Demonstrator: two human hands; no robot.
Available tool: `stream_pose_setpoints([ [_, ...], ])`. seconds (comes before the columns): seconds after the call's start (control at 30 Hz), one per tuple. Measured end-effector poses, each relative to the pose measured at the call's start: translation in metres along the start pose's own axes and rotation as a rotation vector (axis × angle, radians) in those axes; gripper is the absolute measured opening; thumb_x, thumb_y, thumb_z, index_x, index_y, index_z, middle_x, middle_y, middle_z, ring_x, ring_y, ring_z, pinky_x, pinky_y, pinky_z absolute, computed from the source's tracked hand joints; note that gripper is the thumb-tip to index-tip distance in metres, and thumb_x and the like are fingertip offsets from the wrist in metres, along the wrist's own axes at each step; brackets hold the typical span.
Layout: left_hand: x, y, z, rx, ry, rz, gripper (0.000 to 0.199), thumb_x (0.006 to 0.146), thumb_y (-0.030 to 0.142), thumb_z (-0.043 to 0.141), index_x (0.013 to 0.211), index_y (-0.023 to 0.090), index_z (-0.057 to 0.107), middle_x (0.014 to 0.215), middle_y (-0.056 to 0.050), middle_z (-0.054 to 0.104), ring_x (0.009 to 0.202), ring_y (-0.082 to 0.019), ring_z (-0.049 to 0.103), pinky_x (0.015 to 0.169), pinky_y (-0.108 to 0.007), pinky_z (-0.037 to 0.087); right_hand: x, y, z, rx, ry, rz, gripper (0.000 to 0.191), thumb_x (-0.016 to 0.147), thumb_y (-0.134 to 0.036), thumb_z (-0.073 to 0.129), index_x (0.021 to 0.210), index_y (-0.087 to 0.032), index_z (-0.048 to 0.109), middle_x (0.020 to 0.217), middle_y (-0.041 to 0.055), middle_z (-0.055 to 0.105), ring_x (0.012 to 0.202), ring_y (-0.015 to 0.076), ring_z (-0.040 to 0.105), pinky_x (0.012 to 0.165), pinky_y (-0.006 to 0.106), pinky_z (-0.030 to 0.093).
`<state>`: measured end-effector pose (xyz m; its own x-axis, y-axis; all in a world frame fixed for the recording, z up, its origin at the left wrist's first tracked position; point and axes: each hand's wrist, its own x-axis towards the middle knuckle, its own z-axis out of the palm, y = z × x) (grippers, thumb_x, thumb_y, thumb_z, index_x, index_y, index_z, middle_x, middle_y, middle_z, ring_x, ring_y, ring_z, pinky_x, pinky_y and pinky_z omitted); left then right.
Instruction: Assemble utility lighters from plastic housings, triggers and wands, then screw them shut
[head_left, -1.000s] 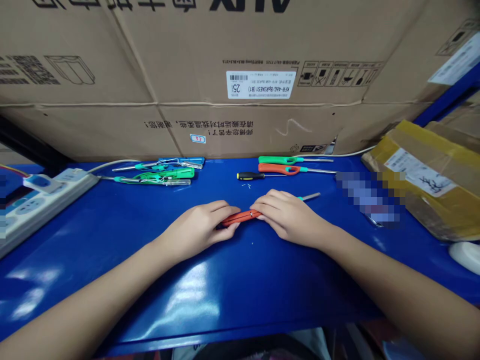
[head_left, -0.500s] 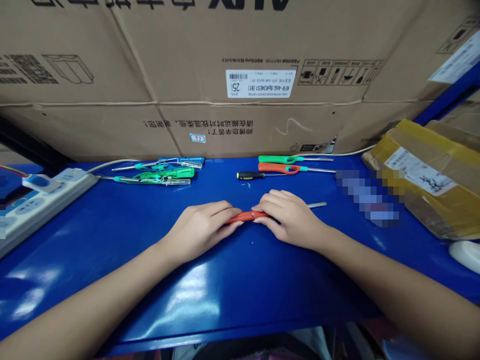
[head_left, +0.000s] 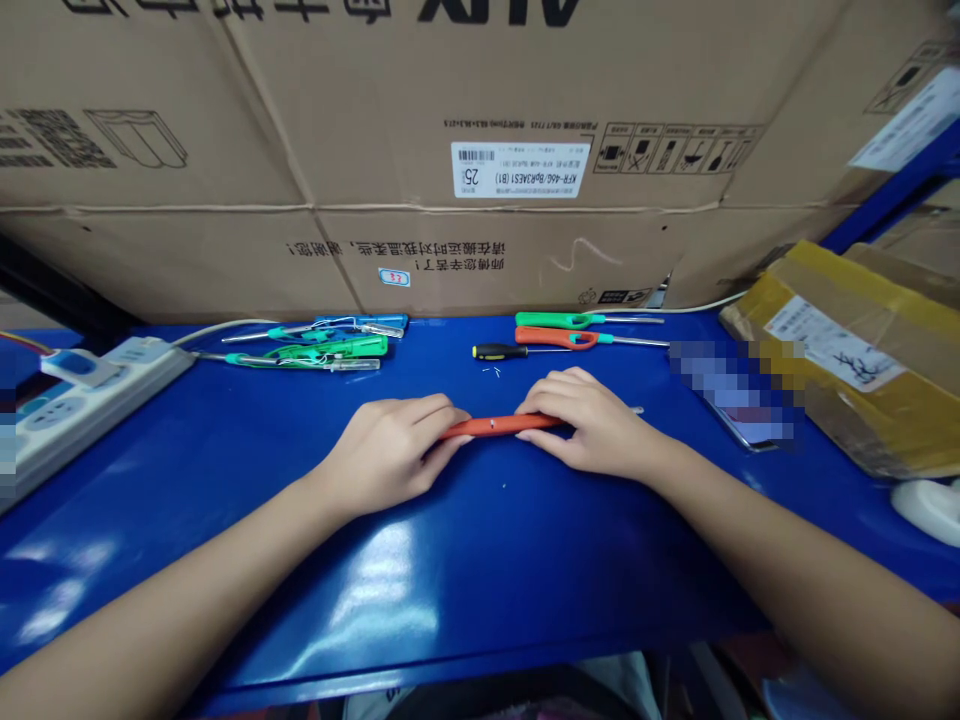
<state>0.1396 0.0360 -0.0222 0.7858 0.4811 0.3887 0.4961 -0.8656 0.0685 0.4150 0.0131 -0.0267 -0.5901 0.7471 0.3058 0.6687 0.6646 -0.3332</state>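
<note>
An orange lighter (head_left: 495, 427), long and slim, is held level above the blue tabletop (head_left: 555, 560). My left hand (head_left: 397, 445) is closed on its left end, thumb below and fingers above. The right end sits in the grip of my right hand (head_left: 589, 420), which hides that part; a bit of metal tip shows beyond the knuckles. Behind my hands lies a black and yellow screwdriver (head_left: 501, 352), with small white slivers (head_left: 493, 371) in front of it. Farther back rest a green lighter (head_left: 551, 320) and another orange lighter (head_left: 559, 337), both with metal stems.
At the back left lie several opened blue and green lighter parts (head_left: 330, 350). A white power strip (head_left: 90, 410) stands at the left edge. On the right are a phone (head_left: 742, 400), partly blurred, a taped box (head_left: 832, 350) and a white object (head_left: 930, 508). A large carton (head_left: 337, 120) walls the back.
My hands have moved a little apart along the orange lighter, so more of its middle shows. Less of the metal tip is visible past my right hand.
</note>
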Motion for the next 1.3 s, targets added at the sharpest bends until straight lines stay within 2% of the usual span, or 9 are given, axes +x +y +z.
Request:
stream_pose_setpoints([
  [0.17, 0.0, -0.009, -0.004, 0.028, 0.006, -0.012, 0.021, 0.1, 0.03, 0.052, 0.104, 0.017, 0.068, 0.091, -0.002, 0.073, 0.072, -0.015, 0.068, 0.061, -0.026, 0.049, -0.002, 0.01, -0.001, -0.065, 0.03, 0.015, 0.016, 0.093, -0.035, 0.067, 0.094, -0.019, 0.068, 0.093, 0.0045, 0.071, 0.088, 0.0209, 0.061, 0.085, 0.035, 0.039],
  [0.4, 0.0, -0.007, -0.005, 0.054, 0.009, 0.009, 0.022, 0.101, 0.029, 0.051, 0.106, 0.017, 0.068, 0.091, -0.002, 0.073, 0.073, -0.017, 0.069, 0.062, -0.028, 0.05, 0.0, 0.009, -0.001, -0.11, 0.058, -0.004, 0.017, 0.093, -0.033, 0.067, 0.089, -0.017, 0.068, 0.082, 0.0041, 0.07, 0.079, 0.0195, 0.06, 0.083, 0.035, 0.039],
  [0.53, 0.0, -0.011, -0.004, 0.014, -0.005, -0.047, 0.022, 0.1, 0.03, 0.051, 0.105, 0.018, 0.069, 0.094, -0.003, 0.073, 0.076, -0.016, 0.069, 0.061, -0.026, 0.048, -0.001, 0.015, -0.003, -0.073, 0.061, 0.018, 0.016, 0.09, -0.035, 0.072, 0.095, -0.02, 0.071, 0.089, 0.0039, 0.074, 0.086, 0.0199, 0.063, 0.089, 0.036, 0.038],
  [0.73, 0.0, -0.015, -0.003, -0.101, -0.033, -0.117, 0.024, 0.099, 0.032, 0.052, 0.106, 0.018, 0.07, 0.095, -0.004, 0.073, 0.072, -0.015, 0.066, 0.059, -0.024, 0.046, -0.002, 0.021, -0.004, -0.071, 0.033, 0.055, 0.013, 0.088, -0.03, 0.073, 0.084, -0.018, 0.069, 0.08, 0.0031, 0.073, 0.078, 0.0188, 0.064, 0.087, 0.037, 0.04],
  [0.83, 0.004, -0.014, -0.002, -0.304, -0.032, -0.25, 0.027, 0.097, 0.037, 0.055, 0.105, 0.018, 0.072, 0.094, -0.006, 0.073, 0.072, -0.016, 0.065, 0.061, -0.025, 0.048, -0.002, 0.019, -0.008, -0.054, 0.063, 0.077, 0.014, 0.093, -0.033, 0.068, 0.093, -0.019, 0.072, 0.089, 0.0046, 0.075, 0.086, 0.0198, 0.068, 0.089, 0.038, 0.042],
  [0.97, 0.01, -0.01, -0.002, -0.892, -0.131, -0.694, 0.039, 0.089, 0.05, 0.064, 0.099, 0.014, 0.073, 0.067, -0.003, 0.068, 0.055, -0.014, 0.059, 0.054, -0.025, 0.048, -0.002, 0.011, -0.015, -0.1, 0.105, 0.024, 0.04, 0.092, -0.038, 0.068, 0.128, -0.021, 0.064, 0.121, 0.0096, 0.072, 0.115, 0.0253, 0.063, 0.102, 0.044, 0.039],
  [1.03, 0.012, -0.007, -0.002, -1.182, -0.212, -0.87, 0.041, 0.084, 0.052, 0.07, 0.092, 0.012, 0.073, 0.056, 0.0, 0.061, 0.047, -0.011, 0.052, 0.046, -0.022, 0.043, -0.002, 0.007, -0.015, -0.157, 0.094, -0.044, 0.048, 0.091, -0.042, 0.069, 0.134, -0.024, 0.061, 0.127, 0.01, 0.069, 0.117, 0.0267, 0.061, 0.103, 0.046, 0.038],
  [1.17, 0.013, 0.001, -0.001, -1.525, -0.273, -0.998, 0.034, 0.077, 0.044, 0.08, 0.074, 0.012, 0.072, 0.057, 0.0, 0.061, 0.044, -0.005, 0.045, 0.042, -0.016, 0.034, -0.001, 0.001, -0.01, -0.199, 0.128, -0.227, 0.033, 0.1, -0.032, 0.057, 0.131, -0.021, 0.063, 0.121, 0.0096, 0.072, 0.108, 0.0229, 0.064, 0.097, 0.043, 0.041],
  [1.3, 0.012, 0.007, 0.001, -1.653, -0.293, -1.044, 0.027, 0.081, 0.038, 0.077, 0.073, 0.012, 0.074, 0.066, -0.002, 0.066, 0.044, -0.002, 0.043, 0.04, -0.013, 0.033, -0.001, -0.001, -0.006, -0.126, 0.165, -0.299, 0.025, 0.102, -0.021, 0.051, 0.122, -0.018, 0.066, 0.112, 0.008, 0.077, 0.101, 0.0186, 0.069, 0.087, 0.037, 0.046],
])
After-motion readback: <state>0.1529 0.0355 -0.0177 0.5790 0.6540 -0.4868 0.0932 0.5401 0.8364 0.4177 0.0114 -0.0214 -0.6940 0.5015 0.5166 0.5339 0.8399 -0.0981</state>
